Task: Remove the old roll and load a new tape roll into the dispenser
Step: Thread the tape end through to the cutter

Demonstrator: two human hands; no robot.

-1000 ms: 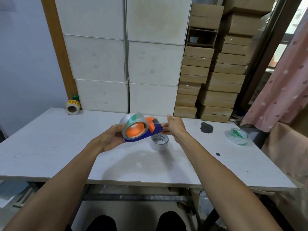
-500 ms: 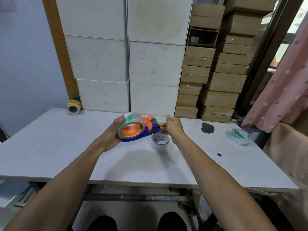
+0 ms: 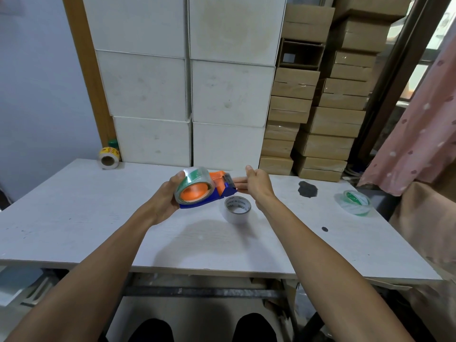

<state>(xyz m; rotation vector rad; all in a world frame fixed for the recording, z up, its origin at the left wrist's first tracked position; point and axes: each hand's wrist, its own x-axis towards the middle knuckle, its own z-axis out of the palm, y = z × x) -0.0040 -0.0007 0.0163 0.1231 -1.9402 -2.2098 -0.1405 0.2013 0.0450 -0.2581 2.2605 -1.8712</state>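
A blue and orange tape dispenser is held above the white table. A clear tape roll with green print sits on its orange hub. My left hand wraps around that roll and the dispenser's rear. At the blade end, the fingers of my right hand pinch the dispenser's front; whether they hold a tape end I cannot tell. An empty white core printed "MADE IN CHINA" lies on the table just below the dispenser.
Another clear roll with green print lies at the table's right side, near a dark stain. A yellow-labelled roll stands at the back left corner. White and brown boxes are stacked behind the table. A pink curtain hangs on the right.
The dispenser with the roll has tilted and shifted slightly left and up in my hands. My right hand stays at the blade end.
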